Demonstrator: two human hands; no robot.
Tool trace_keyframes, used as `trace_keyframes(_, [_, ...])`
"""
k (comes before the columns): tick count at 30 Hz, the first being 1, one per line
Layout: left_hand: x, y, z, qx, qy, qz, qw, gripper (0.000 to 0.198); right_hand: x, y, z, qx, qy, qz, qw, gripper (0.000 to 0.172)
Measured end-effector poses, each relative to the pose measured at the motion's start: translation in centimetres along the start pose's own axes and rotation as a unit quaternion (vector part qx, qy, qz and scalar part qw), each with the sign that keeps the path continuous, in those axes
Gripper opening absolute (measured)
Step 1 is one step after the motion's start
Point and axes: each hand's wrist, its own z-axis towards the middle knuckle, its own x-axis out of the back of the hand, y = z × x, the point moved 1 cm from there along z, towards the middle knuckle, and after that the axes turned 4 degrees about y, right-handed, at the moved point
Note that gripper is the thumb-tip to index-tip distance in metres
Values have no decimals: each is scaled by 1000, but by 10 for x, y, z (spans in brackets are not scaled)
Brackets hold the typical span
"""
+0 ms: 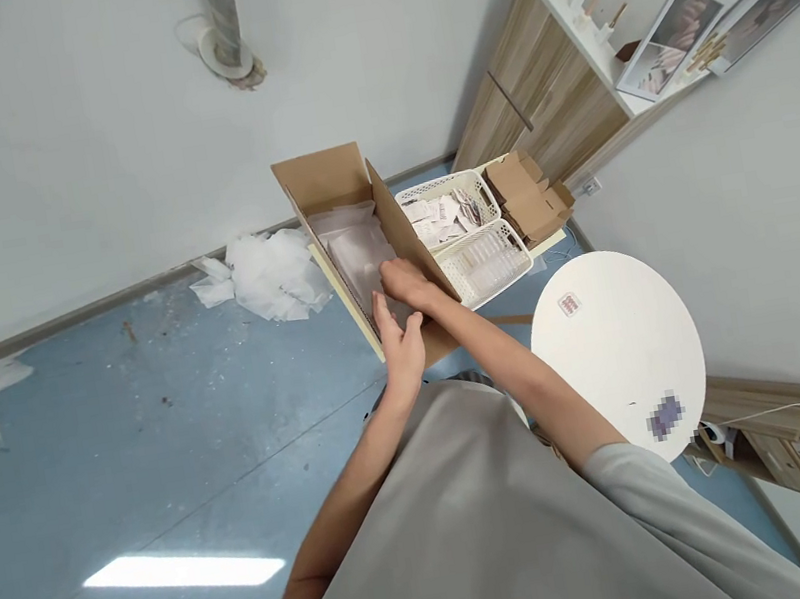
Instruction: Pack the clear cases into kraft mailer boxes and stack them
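Observation:
An open cardboard box [330, 181] stands on the blue floor in front of me, with clear plastic bags [355, 246] inside it. Both my hands reach into its near end. My left hand [398, 342] rests at the box's near edge, fingers together and pointing up into the box. My right hand [405, 284] is curled, fingers down on the plastic bags. I cannot make out what either hand grips.
Two white baskets [472, 250] sit right of the box, one with small packets, one with clear pieces. Folded small cartons [527, 196] lie beyond them. Crumpled plastic [269, 275] lies left by the wall. A round white table [616, 346] stands at right, a wooden cabinet [540, 85] behind.

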Motion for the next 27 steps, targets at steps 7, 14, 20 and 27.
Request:
trace_keyframes(7, [-4,0,-1,6,-21,4,1000,89,62,-38,1,-16,111,-15,994,7])
trace_keyframes(14, [-8,15,-5,3,-44,-13,999,83,118,-41,-35,58,225,210,950,47])
trace_keyframes(20, [-21,45,-15,-69,-49,-8,996,96,181,-26,-80,88,283,289,910,59])
trace_keyframes(27, [-59,96,-30,-207,-106,55,971,134,249,21,-152,73,384,332,858,52])
